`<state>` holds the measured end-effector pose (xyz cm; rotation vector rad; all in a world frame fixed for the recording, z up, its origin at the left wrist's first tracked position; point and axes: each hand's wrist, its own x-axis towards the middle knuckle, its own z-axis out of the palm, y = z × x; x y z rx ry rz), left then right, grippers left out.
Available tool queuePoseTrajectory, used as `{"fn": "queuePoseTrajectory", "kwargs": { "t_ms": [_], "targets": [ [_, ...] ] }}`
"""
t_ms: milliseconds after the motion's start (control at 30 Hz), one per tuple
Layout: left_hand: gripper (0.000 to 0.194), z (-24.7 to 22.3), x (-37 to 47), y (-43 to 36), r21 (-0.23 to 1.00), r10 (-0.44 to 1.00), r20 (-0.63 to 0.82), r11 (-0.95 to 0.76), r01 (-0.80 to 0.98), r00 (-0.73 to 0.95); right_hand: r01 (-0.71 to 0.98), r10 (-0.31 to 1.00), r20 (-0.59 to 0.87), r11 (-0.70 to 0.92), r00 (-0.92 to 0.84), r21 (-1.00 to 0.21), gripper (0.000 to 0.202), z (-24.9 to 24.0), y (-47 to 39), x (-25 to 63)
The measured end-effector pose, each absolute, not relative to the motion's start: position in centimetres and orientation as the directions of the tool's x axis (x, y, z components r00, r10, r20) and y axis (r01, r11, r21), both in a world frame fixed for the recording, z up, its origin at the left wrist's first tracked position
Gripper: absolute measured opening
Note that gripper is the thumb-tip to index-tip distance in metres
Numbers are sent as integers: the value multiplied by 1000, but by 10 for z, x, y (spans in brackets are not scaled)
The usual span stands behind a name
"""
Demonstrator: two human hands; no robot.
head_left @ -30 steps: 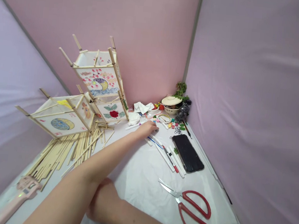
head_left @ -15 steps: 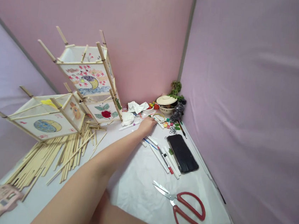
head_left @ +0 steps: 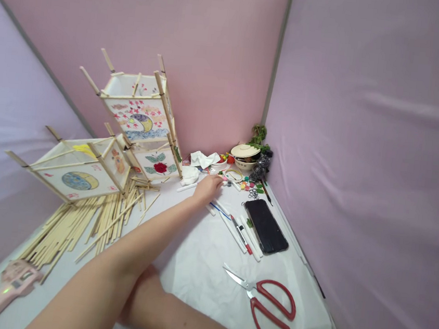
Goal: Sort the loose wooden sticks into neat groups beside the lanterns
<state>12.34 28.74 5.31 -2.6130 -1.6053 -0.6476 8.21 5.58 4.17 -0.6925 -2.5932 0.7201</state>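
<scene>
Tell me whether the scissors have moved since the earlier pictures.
No: judged against the phone, the scissors lie in the same place, nearer the camera.

Black phone point(head_left: 266, 226) flat, right of centre. Red-handled scissors point(head_left: 249, 287), lower right, blades slightly apart. Pink device point(head_left: 21, 277), green light on, lower left. Loose wooden sticks point(head_left: 59, 231) fanned above it. Two painted lanterns point(head_left: 138, 119), upper left. Lidded bowl point(head_left: 243, 164), centre right, leafy greens point(head_left: 259, 134) behind. Pink cloth wall point(head_left: 223, 55) at back, lilac wall point(head_left: 362, 148) right.
</scene>
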Motion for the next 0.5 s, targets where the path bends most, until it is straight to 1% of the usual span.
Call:
{"fn": "queuePoseTrajectory", "kwargs": {
  "t_ms": [67, 100, 133, 167, 233, 367, 500],
  "targets": [
    [27, 65, 110, 260, 223, 857, 360, -464, 858, 370, 315, 524, 296, 783, -798, -536, 21, 38, 53, 84],
    [26, 72, 101, 243, 230, 860, 358, -459, 858, 364, 311, 523, 309, 787, -795, -532, 20, 36, 52, 85],
    [26, 78, 91, 225, 243, 863, 355, -456, 856, 359, 319, 525, 295, 784, -799, -533, 19, 35, 51, 85],
    [26, 83, 78, 205, 282, 868, 344, -459, 843, 357, 326, 524, 268, 779, -808, -536, 18, 35, 51, 86],
    [26, 91, 50, 164, 329, 900, 312, -404, 853, 305, 331, 529, 244, 764, -813, -553, 16, 36, 50, 87],
    [24, 90, -8, 79, 418, 963, 268, -120, 900, 4, 328, 546, 245, 744, -801, -582, 21, 38, 48, 89],
    [23, 71, -52, 4, 491, 921, 287, 96, 866, -264, 339, 554, 258, 749, -792, -569, 20, 38, 43, 91]
  ]
}}
